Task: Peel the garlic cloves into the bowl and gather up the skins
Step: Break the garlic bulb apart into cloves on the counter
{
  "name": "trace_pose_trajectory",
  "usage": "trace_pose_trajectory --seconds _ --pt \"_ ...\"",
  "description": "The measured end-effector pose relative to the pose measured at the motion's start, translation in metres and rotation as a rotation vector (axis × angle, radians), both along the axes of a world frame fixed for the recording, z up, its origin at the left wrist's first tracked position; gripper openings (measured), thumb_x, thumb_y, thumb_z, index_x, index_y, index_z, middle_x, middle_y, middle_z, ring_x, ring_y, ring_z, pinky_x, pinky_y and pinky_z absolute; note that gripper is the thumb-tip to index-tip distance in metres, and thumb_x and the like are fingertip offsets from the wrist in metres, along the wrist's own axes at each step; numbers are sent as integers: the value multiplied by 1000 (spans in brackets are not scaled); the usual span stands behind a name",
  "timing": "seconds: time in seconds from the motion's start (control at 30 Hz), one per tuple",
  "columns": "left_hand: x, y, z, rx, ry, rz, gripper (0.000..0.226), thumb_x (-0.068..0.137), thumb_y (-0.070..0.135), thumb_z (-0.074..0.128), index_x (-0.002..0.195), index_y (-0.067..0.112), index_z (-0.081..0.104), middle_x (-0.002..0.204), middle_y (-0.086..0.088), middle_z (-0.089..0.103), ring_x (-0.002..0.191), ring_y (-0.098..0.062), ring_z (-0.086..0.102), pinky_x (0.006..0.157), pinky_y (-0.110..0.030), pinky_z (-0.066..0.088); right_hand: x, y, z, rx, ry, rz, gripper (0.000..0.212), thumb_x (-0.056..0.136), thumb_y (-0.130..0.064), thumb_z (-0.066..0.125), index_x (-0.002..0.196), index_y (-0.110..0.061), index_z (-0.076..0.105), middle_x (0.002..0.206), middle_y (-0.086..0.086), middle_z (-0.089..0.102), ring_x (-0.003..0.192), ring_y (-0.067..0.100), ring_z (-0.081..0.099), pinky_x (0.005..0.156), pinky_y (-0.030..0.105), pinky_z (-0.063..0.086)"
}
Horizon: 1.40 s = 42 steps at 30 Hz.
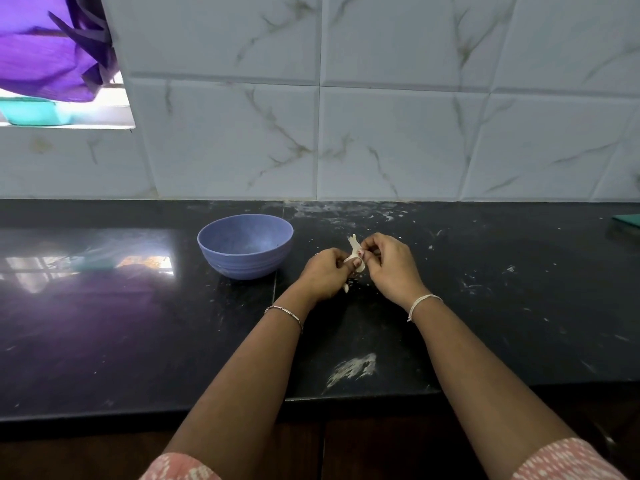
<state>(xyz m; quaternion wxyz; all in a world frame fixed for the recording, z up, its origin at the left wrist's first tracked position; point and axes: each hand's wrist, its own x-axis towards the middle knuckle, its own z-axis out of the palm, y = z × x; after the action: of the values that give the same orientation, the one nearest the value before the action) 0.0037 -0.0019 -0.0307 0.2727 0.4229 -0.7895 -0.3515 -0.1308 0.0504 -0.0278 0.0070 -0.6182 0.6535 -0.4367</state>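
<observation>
- Hands meet over the middle of the dark surface [485,306], just right of the bowl [242,268], both raised a little above it.
- Left hand [325,271]: its grip is curled, thumb and fingers pinching a pale garlic clove [356,260] from the left side.
- Right hand [388,268]: its grip is pressed together too, fingertips pinching the same garlic clove at its far end.
- A strip of papery skin [352,241] stands up from the clove between the two hands, pointing toward the far wall.
- A small pale scrap [345,288] shows below the left hand — whether it hangs from the hand or lies on the surface cannot be told.
- The bowl is lavender-blue, round and upright; it stands apart from both hands, and only faint specks show inside.
- A thin metal bracelet [284,315] circles the left wrist and a white thread band [424,304] the right; pink patterned sleeves [180,467] show at the near edge.
- White flecks dot the surface around the hands, and a larger white smear [353,368] lies nearer, between the forearms.
- Far behind rises a marbled tiled wall [381,133]; at far left a purple cloth [45,46] hangs above a teal container [31,112].
</observation>
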Motion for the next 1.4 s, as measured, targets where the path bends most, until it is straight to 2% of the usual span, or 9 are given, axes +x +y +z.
trace_pose_trajectory --seconds 0.3,0.43,0.53,0.63,0.87,1.0,1.13,1.3,1.4 --pt "1 -3 1 -78 -50 119 46 98 46 51 85 5 68 74 -8 63 69 -20 54 64 -30 40 -3 2 5 -37 -242 9 8 95 -8 58 91 -14 62 84 -1 63 78 12 58 63 6 41" --pt "2 -4 1 8 36 100 46 96 49 52 68 13 57 57 0 49 54 -12 43 53 -28 33 -2 1 6 12 -382 38 10 97 -10 55 91 -17 58 92 8 68 84 22 64 77 28 52" --pt "3 -4 1 77 91 58 46 95 51 53 67 14 55 55 1 45 52 -12 39 53 -28 30 -1 3 6 65 -572 96 9 101 -10 49 98 -13 57 89 6 67 66 15 60 60 29 51" --pt "4 -4 0 129 171 10 40 91 52 59 80 14 57 63 2 52 58 -12 45 60 -28 36 1 5 8 53 -725 145 9 101 -5 45 103 -8 53 80 3 62 57 4 52 48 18 40" --pt "4 -5 0 281 434 -29 45 86 32 73 117 3 59 105 -15 71 82 -16 64 72 -26 50 6 5 9 61 -791 184 12 103 -7 41 97 -12 50 69 2 54 51 7 49 49 15 43" --pt "6 -2 2 288 431 -26 39 91 32 67 114 1 65 83 -5 68 60 -6 55 51 -14 44 4 4 10 21 -767 164 10 103 -6 41 100 -10 50 69 1 52 56 10 47 50 16 44" --pt "11 -6 5 355 513 -24 44 93 38 62 112 -2 66 90 -8 68 50 1 50 49 -14 42 -10 1 11 -61 -806 76 12 102 -4 41 100 -10 51 69 2 51 59 10 46 52 18 44" --pt "14 -2 9 369 537 -47 39 98 39 53 103 3 69 83 0 72 53 -3 43 48 -12 37 -16 3 1 40 -193 -107 13 95 -8 56 98 -19 61 86 -5 66 80 13 62 71 29 50" --pt "13 0 8 381 551 -45 44 99 41 50 104 1 68 76 1 69 48 -4 44 48 -13 39 -12 4 -3 108 77 -133 23 93 -17 61 115 -23 67 110 -7 68 102 13 60 88 32 50"
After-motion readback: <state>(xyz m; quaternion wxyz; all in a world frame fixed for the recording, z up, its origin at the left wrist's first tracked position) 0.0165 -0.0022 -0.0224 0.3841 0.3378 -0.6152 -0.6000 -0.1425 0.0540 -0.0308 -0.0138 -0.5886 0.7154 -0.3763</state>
